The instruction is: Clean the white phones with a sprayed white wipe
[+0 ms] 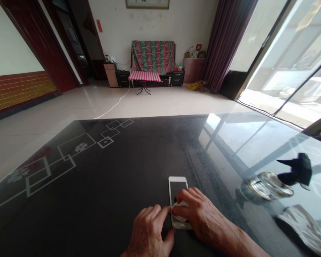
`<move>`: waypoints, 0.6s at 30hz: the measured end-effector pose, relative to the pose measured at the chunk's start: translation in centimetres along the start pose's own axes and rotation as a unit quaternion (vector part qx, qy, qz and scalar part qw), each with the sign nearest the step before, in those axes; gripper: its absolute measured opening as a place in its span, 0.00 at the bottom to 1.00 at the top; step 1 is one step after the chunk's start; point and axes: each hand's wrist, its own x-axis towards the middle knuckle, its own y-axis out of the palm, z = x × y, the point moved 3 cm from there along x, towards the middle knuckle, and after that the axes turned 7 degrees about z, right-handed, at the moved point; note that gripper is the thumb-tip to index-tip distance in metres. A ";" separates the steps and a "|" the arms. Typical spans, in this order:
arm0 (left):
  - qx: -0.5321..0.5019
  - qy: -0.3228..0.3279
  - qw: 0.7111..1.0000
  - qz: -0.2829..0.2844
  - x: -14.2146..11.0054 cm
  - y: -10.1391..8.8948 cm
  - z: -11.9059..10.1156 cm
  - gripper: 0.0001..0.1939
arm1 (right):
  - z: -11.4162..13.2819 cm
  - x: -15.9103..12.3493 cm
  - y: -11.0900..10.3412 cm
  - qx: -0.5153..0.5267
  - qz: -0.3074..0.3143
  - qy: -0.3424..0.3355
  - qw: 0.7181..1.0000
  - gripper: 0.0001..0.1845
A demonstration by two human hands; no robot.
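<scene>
On the dark worktop point(123, 178), the phone point(178, 188) is laid face up directly in front of the person, its long axis pointing away, with the far end left uncovered and the near half flanked by both hands. The near left edge and corner are met by the left hand point(151, 226), whose thumb and forefinger are held apart; whether the phone is gripped by it cannot be told. The right hand point(199, 213) is placed closer, reaching over the phone from the right, and a small white pad point(180, 213) is pinched in its curled fingers against the screen. The spray bottle point(273, 185) and grey cloth point(305, 226) are set well apart, to the right.
</scene>
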 end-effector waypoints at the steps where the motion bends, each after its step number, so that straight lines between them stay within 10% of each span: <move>1: 0.003 0.004 1.000 -0.001 0.1 0.0 0.1 0.16 | -0.1 0.1 0.0 0.000 -0.001 0.000 1.000 0.12; 18: -0.008 0.060 0.998 -0.006 0.1 0.0 0.4 0.10 | -2.0 1.3 -0.8 -0.017 -0.033 0.008 0.999 0.12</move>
